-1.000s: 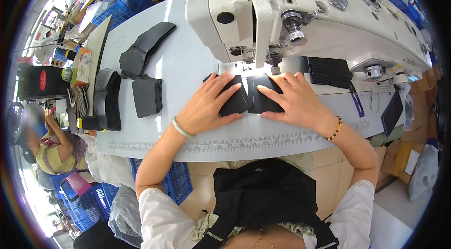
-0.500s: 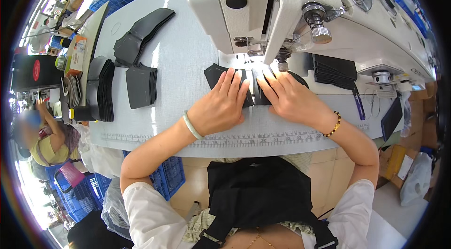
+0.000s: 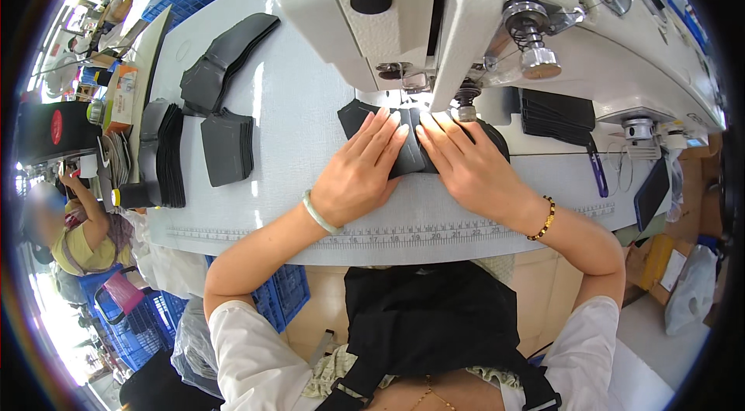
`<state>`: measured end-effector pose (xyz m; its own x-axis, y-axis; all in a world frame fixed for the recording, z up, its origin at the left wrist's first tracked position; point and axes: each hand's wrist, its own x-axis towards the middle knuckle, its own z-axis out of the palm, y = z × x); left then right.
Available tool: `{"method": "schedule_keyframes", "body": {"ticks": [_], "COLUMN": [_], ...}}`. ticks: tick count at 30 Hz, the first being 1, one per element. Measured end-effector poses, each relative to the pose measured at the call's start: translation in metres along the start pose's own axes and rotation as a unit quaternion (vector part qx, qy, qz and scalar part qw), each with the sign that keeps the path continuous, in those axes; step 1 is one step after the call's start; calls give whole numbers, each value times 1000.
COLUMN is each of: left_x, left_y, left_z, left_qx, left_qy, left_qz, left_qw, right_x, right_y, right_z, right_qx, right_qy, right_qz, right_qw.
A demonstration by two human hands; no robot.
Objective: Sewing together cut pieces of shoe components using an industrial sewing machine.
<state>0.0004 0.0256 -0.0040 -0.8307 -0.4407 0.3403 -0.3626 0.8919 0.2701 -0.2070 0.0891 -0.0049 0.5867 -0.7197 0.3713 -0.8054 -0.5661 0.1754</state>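
Under the needle area of a white sewing machine (image 3: pixel 403 11) lies a dark grey leather-like piece (image 3: pixel 414 153). My left hand (image 3: pixel 363 163) presses flat on its left part, fingers stretched out. On its right part rests my right hand (image 3: pixel 469 166), also flat with the fingers extended. The fingertips of both hands are close to the presser foot, and the piece shows between them. Its underside and the spot right under the needle are hidden.
Stacks of dark cut pieces (image 3: pixel 227 149) lie on the table's left side. Right of the hands are another dark stack (image 3: pixel 555 114), a purple-handled tool (image 3: pixel 597 170) and a dark phone-like slab (image 3: pixel 652 192). A measuring tape (image 3: pixel 372 241) runs along the front edge. Blue crates (image 3: pixel 281 296) stand below; another person (image 3: pixel 85 232) sits far left.
My hands have drawn closer together over the dark piece. The light gap between its two parts no longer shows. My view has shifted slightly.
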Motion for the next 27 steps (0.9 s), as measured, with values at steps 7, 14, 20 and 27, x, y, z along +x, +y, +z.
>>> {"method": "schedule_keyframes", "body": {"ticks": [7,14,20,27], "left_x": [-1,0,2,6], "left_y": [2,4,4,-5], "left_z": [5,6,4,5], "left_qx": [52,88,100,80], "left_qy": [-7,-17,-28,-43], "left_qz": [8,13,18,10], "left_qw": [999,996,994,996], "right_x": [5,6,8,11], "right_y": [-3,-2,-1,4], "right_z": [-1,-1,0,6], "right_qx": [29,27,36,78], "right_qy": [4,-11,-6,6], "right_qz": [21,6,1,28], "right_qw": [999,1000,999,997]}}
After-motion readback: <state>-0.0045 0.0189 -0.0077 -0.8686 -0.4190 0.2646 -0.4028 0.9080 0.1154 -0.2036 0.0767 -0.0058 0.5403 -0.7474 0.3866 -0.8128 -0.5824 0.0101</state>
